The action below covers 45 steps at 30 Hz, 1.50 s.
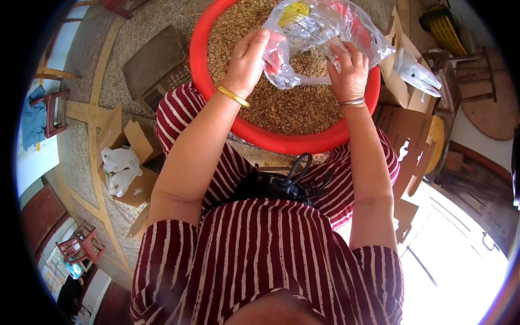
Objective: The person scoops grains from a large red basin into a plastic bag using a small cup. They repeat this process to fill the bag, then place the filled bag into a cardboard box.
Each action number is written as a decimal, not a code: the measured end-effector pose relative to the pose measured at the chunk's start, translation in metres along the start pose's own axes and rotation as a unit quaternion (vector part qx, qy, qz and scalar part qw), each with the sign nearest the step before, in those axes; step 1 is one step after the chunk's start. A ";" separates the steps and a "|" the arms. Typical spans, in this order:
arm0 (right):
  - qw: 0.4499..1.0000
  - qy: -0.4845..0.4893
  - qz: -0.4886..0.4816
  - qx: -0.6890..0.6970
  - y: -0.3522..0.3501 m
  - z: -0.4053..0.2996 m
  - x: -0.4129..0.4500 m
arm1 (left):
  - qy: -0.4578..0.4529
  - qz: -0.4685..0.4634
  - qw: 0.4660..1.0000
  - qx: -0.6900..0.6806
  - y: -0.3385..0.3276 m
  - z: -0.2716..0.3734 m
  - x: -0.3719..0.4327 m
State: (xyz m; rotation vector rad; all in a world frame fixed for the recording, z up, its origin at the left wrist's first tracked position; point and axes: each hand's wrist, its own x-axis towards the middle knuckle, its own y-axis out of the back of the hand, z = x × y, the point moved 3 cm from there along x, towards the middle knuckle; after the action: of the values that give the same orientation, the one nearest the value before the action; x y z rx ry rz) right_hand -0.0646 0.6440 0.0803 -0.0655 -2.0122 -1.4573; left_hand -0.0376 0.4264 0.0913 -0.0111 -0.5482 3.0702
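Observation:
A clear plastic bag (280,79) with yellow and red patches is spread over a large red plastic basin (284,142), its mouth facing me. My left hand (250,57) holds the left side of the bag's mouth, its fingertips showing pinkish through the film. At the right side, my right hand (350,75) grips the rim with bent fingers; a small pale piece, hard to make out, shows by the fingertips. Small brown dried pieces (292,107) fill the basin beneath. Some lighter pieces are visible through the mouth, but I cannot tell whether they lie inside the bag.
Left of the basin stands a price-computing scale (156,61) with a keypad. An open cardboard box (132,178) holding white plastic bags is nearer on the left. More cardboard boxes (400,134), a wooden stool (447,83) and a yellow basket (446,32) are on the right.

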 end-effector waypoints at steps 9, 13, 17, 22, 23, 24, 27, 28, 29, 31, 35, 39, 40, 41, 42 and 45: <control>0.811 -0.269 -0.029 0.519 0.008 0.026 -0.018 | -0.010 0.002 1.000 0.002 0.002 -0.003 0.002; 0.703 -0.319 -0.294 0.564 0.022 0.014 -0.043 | -0.020 0.013 1.000 0.002 0.005 -0.004 0.001; 0.747 -0.298 -0.399 0.441 -0.022 0.030 -0.090 | -0.029 0.014 0.999 0.001 0.004 -0.005 0.002; 0.790 -0.306 -0.358 0.394 -0.074 0.045 -0.120 | -0.026 0.012 1.000 -0.002 0.004 -0.009 0.003; 0.816 -0.283 -0.355 0.359 -0.083 0.052 -0.125 | -0.027 0.010 1.000 -0.004 0.003 -0.009 0.004; 0.834 -0.277 -0.368 0.304 -0.084 0.050 -0.123 | -0.025 0.009 1.000 -0.005 0.004 -0.010 0.004; 0.919 -0.193 -0.323 0.117 -0.067 0.031 -0.099 | -0.025 0.012 1.000 -0.005 0.007 -0.009 0.001; 0.959 -0.124 -0.250 0.042 -0.060 0.022 -0.091 | -0.029 0.014 0.999 -0.003 0.007 -0.008 0.001; 0.983 -0.053 -0.173 -0.032 -0.053 0.010 -0.083 | -0.033 0.016 0.999 0.000 0.007 -0.008 0.001; 0.983 -0.008 -0.173 0.066 -0.050 -0.015 -0.071 | -0.031 0.011 0.999 -0.003 0.006 -0.007 0.001; 0.908 -0.024 -0.320 0.270 -0.068 -0.064 -0.084 | -0.022 0.008 1.000 -0.001 0.004 -0.007 0.002; 0.882 -0.011 -0.395 0.258 -0.088 -0.074 -0.099 | -0.013 0.008 1.000 -0.001 0.004 -0.008 0.003; 0.879 -0.014 -0.401 0.256 -0.091 -0.073 -0.101 | -0.014 0.008 1.000 -0.001 0.004 -0.008 0.003; 0.877 -0.017 -0.407 0.255 -0.094 -0.072 -0.103 | -0.012 0.009 1.000 -0.001 0.004 -0.008 0.003; 0.875 -0.021 -0.413 0.252 -0.096 -0.071 -0.103 | -0.010 0.009 1.000 -0.003 0.004 -0.008 0.003; 0.865 -0.046 -0.435 0.244 -0.100 -0.071 -0.104 | -0.010 0.010 1.000 0.002 0.003 -0.006 0.002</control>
State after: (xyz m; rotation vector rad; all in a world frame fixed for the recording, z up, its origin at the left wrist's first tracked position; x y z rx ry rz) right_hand 0.0111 0.5773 -0.0450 1.1422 -2.5759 -1.3516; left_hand -0.0396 0.4257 0.0844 0.0144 -0.5446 3.0933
